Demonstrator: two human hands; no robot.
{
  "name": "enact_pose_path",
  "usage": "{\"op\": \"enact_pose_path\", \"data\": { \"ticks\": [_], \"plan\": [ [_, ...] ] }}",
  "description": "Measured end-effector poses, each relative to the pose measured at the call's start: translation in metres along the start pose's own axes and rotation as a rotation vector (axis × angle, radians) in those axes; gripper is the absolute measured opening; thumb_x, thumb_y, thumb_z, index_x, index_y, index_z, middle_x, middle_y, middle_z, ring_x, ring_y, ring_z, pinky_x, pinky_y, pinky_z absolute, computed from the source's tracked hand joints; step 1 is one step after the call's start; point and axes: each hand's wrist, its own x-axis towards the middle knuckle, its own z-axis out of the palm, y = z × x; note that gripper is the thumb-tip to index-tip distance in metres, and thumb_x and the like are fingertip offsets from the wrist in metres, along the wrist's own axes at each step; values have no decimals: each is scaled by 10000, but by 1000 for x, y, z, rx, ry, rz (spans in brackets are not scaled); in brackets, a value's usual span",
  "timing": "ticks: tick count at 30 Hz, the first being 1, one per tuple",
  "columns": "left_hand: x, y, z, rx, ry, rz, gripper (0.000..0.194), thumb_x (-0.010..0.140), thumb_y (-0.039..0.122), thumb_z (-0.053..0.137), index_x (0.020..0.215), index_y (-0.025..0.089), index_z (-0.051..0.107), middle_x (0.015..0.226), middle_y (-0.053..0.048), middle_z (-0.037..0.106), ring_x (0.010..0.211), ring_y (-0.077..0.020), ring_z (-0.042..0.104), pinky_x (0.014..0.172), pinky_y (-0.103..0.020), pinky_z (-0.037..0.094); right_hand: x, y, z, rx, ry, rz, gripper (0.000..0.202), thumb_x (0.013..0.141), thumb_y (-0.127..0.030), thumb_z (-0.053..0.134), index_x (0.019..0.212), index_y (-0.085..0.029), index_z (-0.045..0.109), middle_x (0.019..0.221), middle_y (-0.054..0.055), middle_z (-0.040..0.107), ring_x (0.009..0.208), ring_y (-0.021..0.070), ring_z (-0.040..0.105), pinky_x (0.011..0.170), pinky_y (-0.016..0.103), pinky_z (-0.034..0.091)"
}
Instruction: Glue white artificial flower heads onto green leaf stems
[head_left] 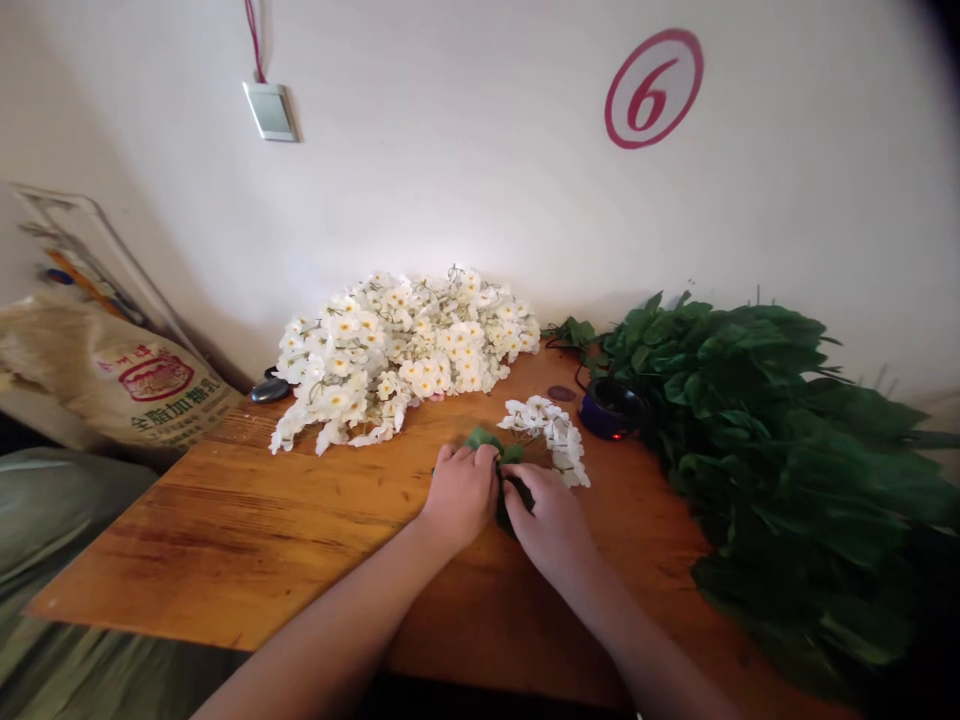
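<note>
My left hand (463,494) and my right hand (546,512) meet over the wooden table (300,520), both with curled fingers around a green leafy piece (485,437). Some of its leaves stick out above and between the hands; the gripped part is hidden by my fingers. Just beyond my right hand lies a small white flower cluster (559,435). A large heap of white flowers with yellow centres (405,350) rests farther back, near the wall.
A big pile of green leaves (780,430) covers the table's right side. Beside it stands a dark blue round pot (611,408) with a red light. A dark rounded object (270,388) sits at the back left, near a printed sack (135,375).
</note>
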Motion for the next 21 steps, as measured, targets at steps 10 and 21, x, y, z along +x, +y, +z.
{"op": "enact_pose_path", "data": {
  "ticks": [10, 21],
  "plan": [
    [2, -5, 4, 32, -79, 18, 315, 867, 135, 464, 1153, 111, 596, 947, -157, 706, 955, -320, 651, 859, -457, 391, 145, -71, 28, -297, -281, -366, 405, 848, -120, 559, 1234, -189, 660, 1367, 150, 559, 1238, 283, 505, 976, 378, 441],
    [1, -15, -14, 34, 20, 1, 128, 847, 180, 523, 915, 173, 632, 848, -94, 709, 826, -267, 663, 787, -402, 402, 186, -75, 1, -221, -147, -112, 226, 878, -266, 503, 904, -191, 715, 859, 49, 735, 772, 185, 635, 652, 272, 425]
  ]
}}
